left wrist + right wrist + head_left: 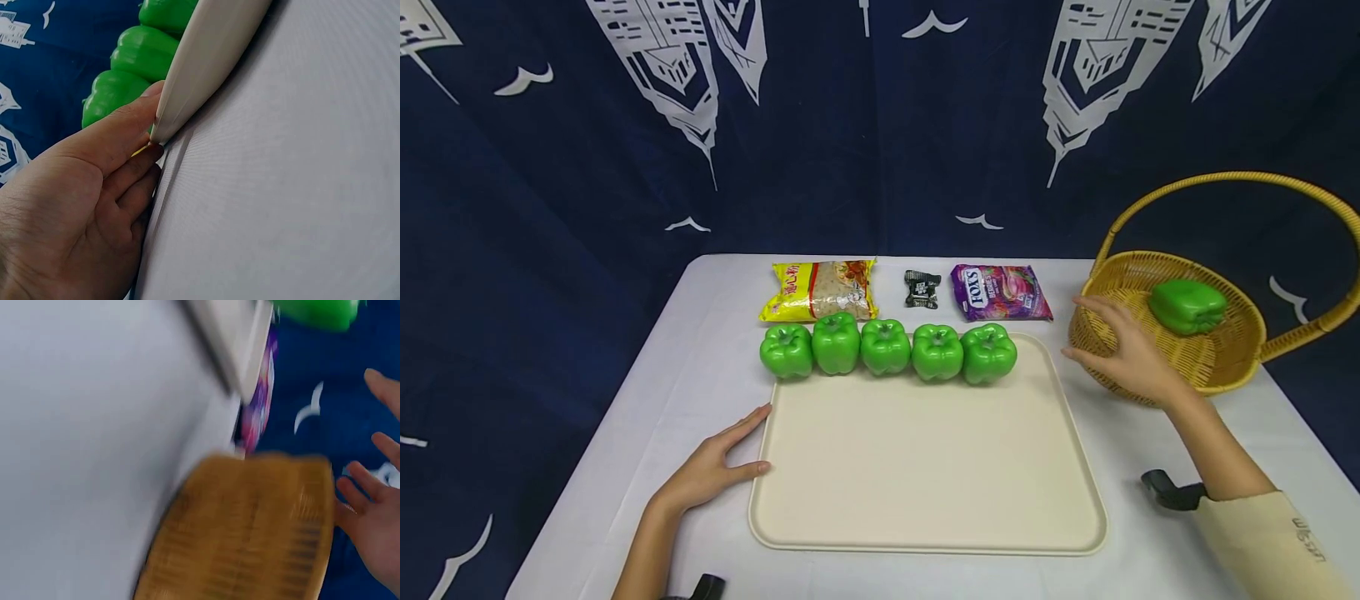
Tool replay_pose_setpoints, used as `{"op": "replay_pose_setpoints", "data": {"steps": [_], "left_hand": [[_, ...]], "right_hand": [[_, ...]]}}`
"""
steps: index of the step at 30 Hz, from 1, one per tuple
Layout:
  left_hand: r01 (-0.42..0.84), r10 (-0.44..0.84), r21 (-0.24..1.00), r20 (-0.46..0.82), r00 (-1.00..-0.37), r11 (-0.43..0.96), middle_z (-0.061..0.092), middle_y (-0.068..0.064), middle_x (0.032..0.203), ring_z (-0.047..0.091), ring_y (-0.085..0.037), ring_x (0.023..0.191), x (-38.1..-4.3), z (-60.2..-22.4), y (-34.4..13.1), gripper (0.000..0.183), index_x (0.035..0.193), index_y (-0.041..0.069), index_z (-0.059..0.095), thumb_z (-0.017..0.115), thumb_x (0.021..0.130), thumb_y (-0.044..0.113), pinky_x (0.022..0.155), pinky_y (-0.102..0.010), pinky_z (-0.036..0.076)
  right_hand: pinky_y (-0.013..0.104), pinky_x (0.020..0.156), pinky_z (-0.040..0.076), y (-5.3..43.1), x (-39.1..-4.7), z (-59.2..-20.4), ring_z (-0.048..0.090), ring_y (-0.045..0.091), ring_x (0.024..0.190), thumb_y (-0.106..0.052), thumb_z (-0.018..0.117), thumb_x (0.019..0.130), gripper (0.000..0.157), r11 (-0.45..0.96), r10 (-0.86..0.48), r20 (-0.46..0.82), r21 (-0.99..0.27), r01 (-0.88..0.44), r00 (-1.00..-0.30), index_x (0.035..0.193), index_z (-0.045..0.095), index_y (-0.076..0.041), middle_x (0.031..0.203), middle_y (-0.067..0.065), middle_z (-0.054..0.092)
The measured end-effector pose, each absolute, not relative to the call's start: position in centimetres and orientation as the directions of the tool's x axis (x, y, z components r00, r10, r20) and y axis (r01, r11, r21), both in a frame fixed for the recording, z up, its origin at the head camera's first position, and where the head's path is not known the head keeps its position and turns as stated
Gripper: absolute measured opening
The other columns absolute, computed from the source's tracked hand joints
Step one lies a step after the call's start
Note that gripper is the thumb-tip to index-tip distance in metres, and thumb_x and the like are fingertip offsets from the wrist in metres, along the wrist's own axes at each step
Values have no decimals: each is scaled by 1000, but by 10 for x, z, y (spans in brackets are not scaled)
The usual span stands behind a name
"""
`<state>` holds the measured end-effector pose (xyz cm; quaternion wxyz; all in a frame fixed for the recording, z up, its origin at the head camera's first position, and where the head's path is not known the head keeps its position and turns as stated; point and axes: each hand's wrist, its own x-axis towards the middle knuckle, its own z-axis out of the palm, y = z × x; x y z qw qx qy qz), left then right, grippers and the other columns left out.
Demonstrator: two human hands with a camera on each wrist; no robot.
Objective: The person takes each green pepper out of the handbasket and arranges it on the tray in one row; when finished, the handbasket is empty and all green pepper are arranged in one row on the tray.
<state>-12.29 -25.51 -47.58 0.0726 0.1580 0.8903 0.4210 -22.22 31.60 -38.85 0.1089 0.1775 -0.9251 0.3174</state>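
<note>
My left hand (711,467) rests at the left edge of a cream tray (925,467), its fingertips and thumb touching the rim. In the left wrist view, the thumb and fingers lie against the tray's edge. Several green bell peppers (885,347) stand in a row along the tray's far edge. Over the near left side of a wicker basket (1172,367), my right hand (1127,350) hovers with thumb and fingers spread and nothing between them. One green bell pepper (1187,306) lies on its side inside that basket. The right wrist view is blurred.
Behind the peppers lie a yellow food packet (823,290), a small black wrapped sweet (922,289) and a purple candy bag (1002,292). The basket's tall handle (1232,177) arches above it. A dark blue patterned cloth (880,133) hangs behind the white table (700,375).
</note>
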Motion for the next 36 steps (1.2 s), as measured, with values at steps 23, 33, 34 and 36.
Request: {"op": "replay_pose_setpoints", "data": {"steps": [23, 33, 34, 36], "left_hand": [[213, 340, 780, 0, -940, 588, 30, -2, 148, 25, -24, 135, -123, -475, -255, 79, 144, 25, 34, 71, 77, 44, 107, -47, 23], [198, 332, 786, -9, -943, 586, 30, -1, 147, 25, -25, 135, -122, -475, -255, 79, 144, 25, 34, 71, 76, 44, 107, -48, 23], [197, 331, 786, -10, -944, 585, 30, -1, 147, 25, -24, 135, -122, -475, -255, 79, 144, 25, 34, 71, 76, 44, 107, -48, 23], [196, 330, 788, -9, -944, 583, 30, -1, 147, 25, -24, 135, -122, -475, -255, 79, 144, 25, 34, 71, 76, 44, 107, -47, 23]], "right_hand": [[73, 88, 21, 443, -254, -396, 4, 54, 128, -45, 63, 84, 96, 875, 173, 170, -478, 72, -970, 148, 3, -6, 144, 34, -1], [72, 87, 24, 456, -272, -405, 11, 62, 122, -47, 54, 89, 95, 885, 134, 65, -457, 90, -989, 145, -7, -1, 143, 38, -4], [72, 87, 24, 457, -273, -406, 13, 62, 120, -46, 54, 89, 94, 888, 123, 68, -453, 79, -990, 145, -6, 1, 142, 39, -2], [71, 86, 24, 458, -275, -410, 17, 63, 116, -44, 55, 89, 93, 889, 112, 76, -454, 66, -991, 145, -4, 1, 142, 39, 1]]}}
